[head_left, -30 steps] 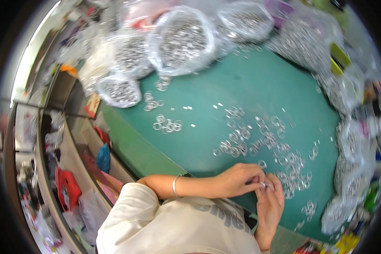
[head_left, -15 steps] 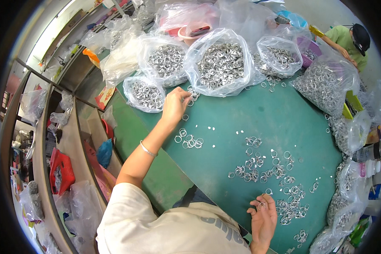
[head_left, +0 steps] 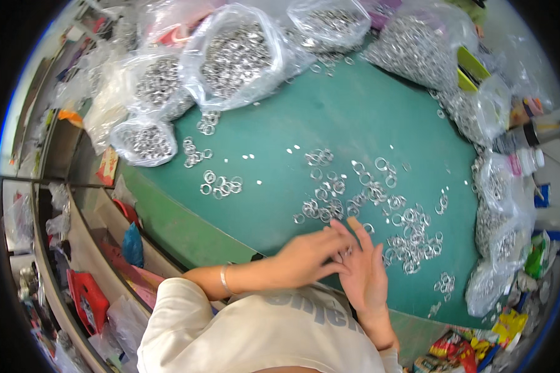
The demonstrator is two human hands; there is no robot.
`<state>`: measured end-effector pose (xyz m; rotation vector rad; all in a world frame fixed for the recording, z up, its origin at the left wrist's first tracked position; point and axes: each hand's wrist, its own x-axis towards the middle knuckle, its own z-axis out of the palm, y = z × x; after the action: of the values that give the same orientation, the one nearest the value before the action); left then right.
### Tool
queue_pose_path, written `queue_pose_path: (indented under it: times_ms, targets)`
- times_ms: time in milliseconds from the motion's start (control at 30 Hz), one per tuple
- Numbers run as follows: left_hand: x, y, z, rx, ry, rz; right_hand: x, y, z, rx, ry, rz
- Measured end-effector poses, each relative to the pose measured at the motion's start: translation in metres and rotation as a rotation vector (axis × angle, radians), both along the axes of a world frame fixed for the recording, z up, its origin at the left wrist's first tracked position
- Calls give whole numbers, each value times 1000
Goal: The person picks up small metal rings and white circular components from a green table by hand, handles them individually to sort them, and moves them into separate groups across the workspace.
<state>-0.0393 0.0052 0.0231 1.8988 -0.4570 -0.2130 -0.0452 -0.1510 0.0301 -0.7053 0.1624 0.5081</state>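
1. metal rings [head_left: 379,205], small and silver, lie scattered loose over the green table [head_left: 354,118], densest at centre and centre right of the frame, with smaller clusters [head_left: 219,185] toward the left.
2. left hand [head_left: 308,253] and right hand [head_left: 364,273] meet at lower centre, just below the main scatter. the left fingers are drawn together against the right fingers, and something small and bright shows where they touch; it looks like a ring, but it is too small to confirm.
3. grip state: the left hand appears to be pinching at the right fingertips; the right hand lies fairly flat with its fingers extended and near together. whether either truly holds a ring cannot be told.
4. position relative to the grip: the nearest loose rings lie just above and to the right of the fingertips, some almost touching them; the bulk of the pile at centre right [head_left: 414,239] sits near the right hand.
5. risk: a piece this small, held only at the fingertips, could slip and drop back among identical rings, or roll to the near table edge and fall toward the cluttered shelves at lower left.
6. risk: the right hand's outer edge lies close to the pile, so a sweep could push rings off the lower right of the table.
7. risk: the clear plastic bags [head_left: 236,56] of rings along the top, left and right edges stand open and slumped; a knock could spill them into the sorted scatter.
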Motion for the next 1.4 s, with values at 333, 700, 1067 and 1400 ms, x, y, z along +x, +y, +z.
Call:
queue_pose_path:
  times_ms: [333, 700, 1067, 1400]
  targets:
    - [-8, 31, 8, -215, 222, 248, -8, -5, -11, 56, -16, 157]
    - [9, 161, -19, 635, -211, 946, -14, -19, -12, -411, -165, 280]
    - [7, 77, -10, 388, -114, 433, 16, -39, 8, -1709, -860, 101]
    - [35, 40, -34, 390, -212, 42, 51, -44, -36, -1616, -1211, 116]
